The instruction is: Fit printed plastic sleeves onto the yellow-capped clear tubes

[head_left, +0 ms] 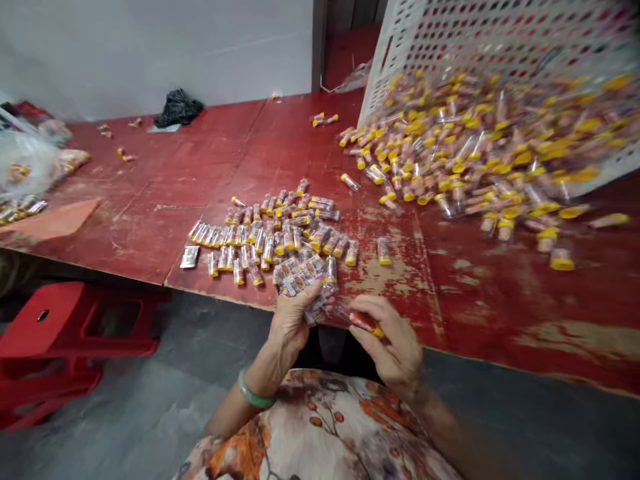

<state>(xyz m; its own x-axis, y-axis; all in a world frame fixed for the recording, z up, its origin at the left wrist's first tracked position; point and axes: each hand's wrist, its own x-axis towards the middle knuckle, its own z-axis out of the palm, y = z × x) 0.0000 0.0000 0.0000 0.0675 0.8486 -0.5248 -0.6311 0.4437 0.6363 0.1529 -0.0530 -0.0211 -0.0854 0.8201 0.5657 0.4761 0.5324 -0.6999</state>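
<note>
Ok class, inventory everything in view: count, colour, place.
Wall: one, grey, back
Table: one, red, middle
Crate: one, white, upper right
Loose tubes: uncountable, yellow-capped, in crate, across table
Grouped tubes: dozens, yellow-capped, centre table
Packet: one, silver, left of grouped tubes
Plastic bag: one, black, near wall
Bagging: some, transparent, far left
Sheet: one, orange, left table edge
Stool: at least one, red, lower left
Floor: one, grey, below
Garment: one, multicoloured, bottom centre
Bangle: one, green, lower centre
Left hand: one, centre, holding printed pieces
Right hand: one, centre, holding tube
</note>
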